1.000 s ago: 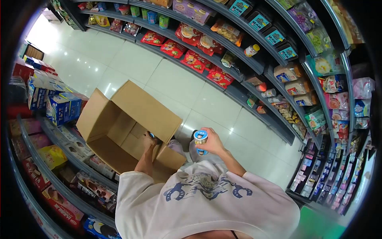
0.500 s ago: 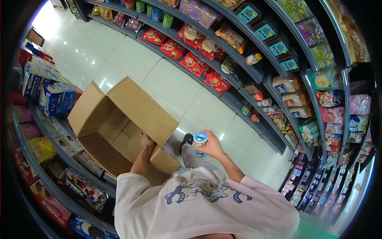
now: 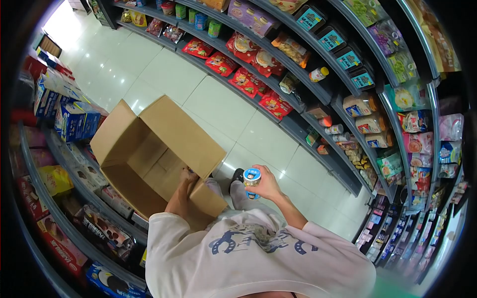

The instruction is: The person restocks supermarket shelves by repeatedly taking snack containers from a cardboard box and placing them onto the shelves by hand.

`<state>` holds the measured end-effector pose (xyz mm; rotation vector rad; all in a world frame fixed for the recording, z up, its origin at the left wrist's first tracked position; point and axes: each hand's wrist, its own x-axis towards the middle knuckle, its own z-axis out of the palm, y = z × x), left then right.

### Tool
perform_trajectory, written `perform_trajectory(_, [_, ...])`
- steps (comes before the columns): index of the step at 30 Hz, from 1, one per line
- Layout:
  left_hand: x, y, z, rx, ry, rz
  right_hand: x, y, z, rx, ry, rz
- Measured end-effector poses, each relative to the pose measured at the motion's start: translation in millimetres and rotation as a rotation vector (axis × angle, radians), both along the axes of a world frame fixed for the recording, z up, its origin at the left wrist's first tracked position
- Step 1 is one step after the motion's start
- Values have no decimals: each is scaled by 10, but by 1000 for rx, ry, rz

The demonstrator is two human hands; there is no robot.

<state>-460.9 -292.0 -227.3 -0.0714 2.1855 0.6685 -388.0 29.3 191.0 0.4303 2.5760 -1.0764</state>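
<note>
An open cardboard box (image 3: 184, 134) is tilted in front of me on the left, its flaps spread and bare cardboard showing inside. My left hand (image 3: 187, 178) is closed on the box's near right edge, with its fingers partly hidden by the cardboard. In my right hand (image 3: 268, 184) is a small round jar with a blue lid (image 3: 252, 176), held from its right side just right of the box. More blue shows below the fingers; I cannot tell whether that is the jar's label or a second jar.
Ahead and to the right curve shelves (image 3: 238, 74) of packaged food, including red bags (image 3: 243, 82) and blue-labelled black packs (image 3: 330, 39). Close on my left runs another shelf (image 3: 74, 186) with snack boxes. Tiled floor (image 3: 218, 109) lies between them; my shoe (image 3: 237, 175) is near the jar.
The whole view has shifted slightly, so the box, the jar and both hands appear a little further right. Both hands keep their holds.
</note>
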Motion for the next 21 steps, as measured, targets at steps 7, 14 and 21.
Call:
perform_trajectory(7, [20,-103,207,33,220,-50,-153,-118,-37,-5,103,109])
perform_trajectory(14, [-110,-38,3018,284,362,324,-605,-672,-20,-128,253,301])
perform_trajectory(21, [400,27,4514,922,295,823,-852,-1729,67,-361,536,706])
